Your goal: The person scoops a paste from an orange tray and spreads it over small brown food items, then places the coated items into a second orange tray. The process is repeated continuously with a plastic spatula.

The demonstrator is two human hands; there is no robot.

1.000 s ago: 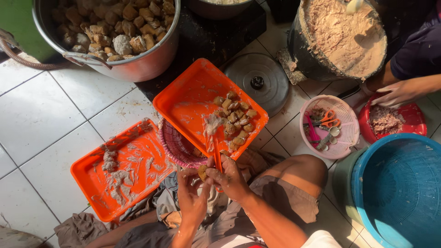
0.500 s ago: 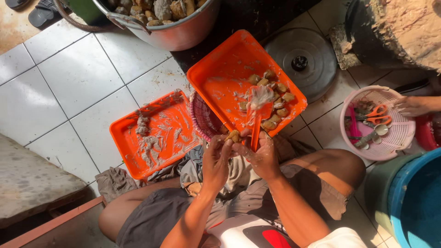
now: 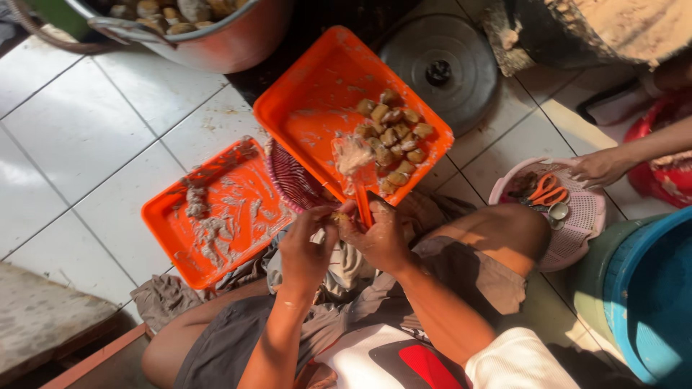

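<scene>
Two orange trays lie on the tiled floor (image 3: 79,122). The left orange tray (image 3: 216,216) is flat and smeared with greyish paste. The right orange tray (image 3: 317,122) is tilted on a pink basket (image 3: 292,184) and carries roughly a dozen and a half brown filled pieces (image 3: 393,140), heaped along its lower right side.

Above the lap, the left hand (image 3: 306,248) is curled narrow, fingertips pinching a small brown piece (image 3: 339,216). The right hand (image 3: 378,238) touches the same piece and grips an orange spatula (image 3: 357,169), whose blade is loaded with pale paste and points up over the tilted tray.

One grey round lid (image 3: 440,72) lies behind. One steel pot (image 3: 209,36) of lumps stands at the top left.

At far right, another person's hand (image 3: 598,167) rests at the rim of a pink perforated tray (image 3: 584,223) holding orange scissors (image 3: 544,191).

Compared with half a second ago, both hands hold the same pose; the view has shifted, and the other person's hand now shows more fully.
</scene>
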